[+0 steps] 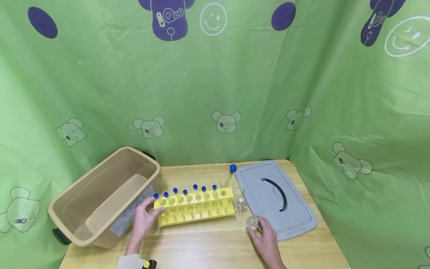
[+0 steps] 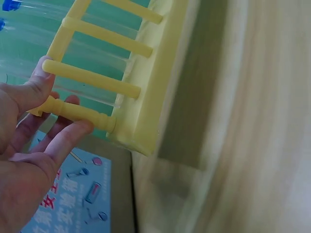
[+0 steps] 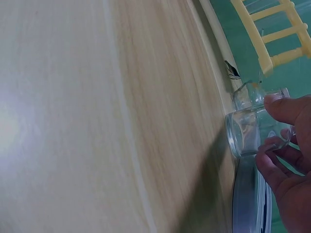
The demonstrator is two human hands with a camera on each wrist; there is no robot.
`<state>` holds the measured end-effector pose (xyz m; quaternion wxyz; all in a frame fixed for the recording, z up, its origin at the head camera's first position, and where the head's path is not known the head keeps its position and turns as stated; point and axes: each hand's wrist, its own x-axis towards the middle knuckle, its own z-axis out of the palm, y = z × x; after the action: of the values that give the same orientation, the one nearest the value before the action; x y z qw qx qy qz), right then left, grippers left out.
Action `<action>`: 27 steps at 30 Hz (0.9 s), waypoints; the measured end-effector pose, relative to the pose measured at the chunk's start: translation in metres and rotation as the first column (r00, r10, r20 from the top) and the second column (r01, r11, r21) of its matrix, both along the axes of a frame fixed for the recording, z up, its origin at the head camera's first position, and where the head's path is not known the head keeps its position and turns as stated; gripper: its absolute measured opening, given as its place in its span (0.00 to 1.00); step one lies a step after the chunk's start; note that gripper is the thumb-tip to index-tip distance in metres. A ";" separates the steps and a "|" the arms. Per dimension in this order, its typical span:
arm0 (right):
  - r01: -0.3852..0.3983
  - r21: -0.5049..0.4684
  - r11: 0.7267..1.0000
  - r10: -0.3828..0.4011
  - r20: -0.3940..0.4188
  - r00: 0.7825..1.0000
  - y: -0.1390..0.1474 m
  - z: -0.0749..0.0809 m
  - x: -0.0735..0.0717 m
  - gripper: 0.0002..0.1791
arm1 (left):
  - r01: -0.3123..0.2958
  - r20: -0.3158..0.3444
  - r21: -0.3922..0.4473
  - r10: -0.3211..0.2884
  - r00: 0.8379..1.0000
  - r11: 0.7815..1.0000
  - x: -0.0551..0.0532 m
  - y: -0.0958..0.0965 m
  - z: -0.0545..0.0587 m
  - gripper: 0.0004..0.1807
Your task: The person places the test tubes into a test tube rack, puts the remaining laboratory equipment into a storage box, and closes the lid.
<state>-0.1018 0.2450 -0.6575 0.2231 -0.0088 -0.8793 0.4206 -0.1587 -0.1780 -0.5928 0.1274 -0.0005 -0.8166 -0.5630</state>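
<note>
Nearest the front edge of the desk (image 1: 201, 250), the right hand (image 1: 263, 239) has its grip around a clear glass jar (image 1: 252, 222), thumb on one side and fingertips on the other. The jar is upright, beside the grey lid (image 1: 265, 213); whether its base touches the desk is hard to tell. Pinching low on the wall and keeping it level should suit such smooth glass; a squeeze near the mouth might let it slip.

Slightly farther off, the left hand (image 1: 143, 218) grasps the end post of the yellow rack (image 1: 201, 202), thumb at the upper shelf and fingers around the post. That hold looks right for steadying it: 7 blue-capped tubes (image 1: 175, 190) stand there, so any tug should be slow and without tilt. A small bottle (image 1: 240, 207) with a white top stands just beside the rack's right end, where a careless elbowing of the jar could knock it.

Left of the rack, the brown bin (image 1: 100, 183) bears a blue label (image 2: 99, 187) with red and white Chinese characters, turned sideways and partly hidden. Farthest back, the green curtain (image 1: 215, 82) repeats what looks like "Qoo" on its bear prints.
</note>
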 end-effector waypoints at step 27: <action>-0.006 -0.020 1.000 0.007 0.015 1.000 0.004 -0.002 0.001 0.30 | 0.021 -0.093 0.002 -0.020 0.995 1.000 -0.018 0.008 0.022 0.25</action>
<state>-0.1005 0.2492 -0.6593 0.2150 -0.0113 -0.8768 0.4300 -0.1766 -0.1705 -0.5705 0.1595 -0.0349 -0.8090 -0.5646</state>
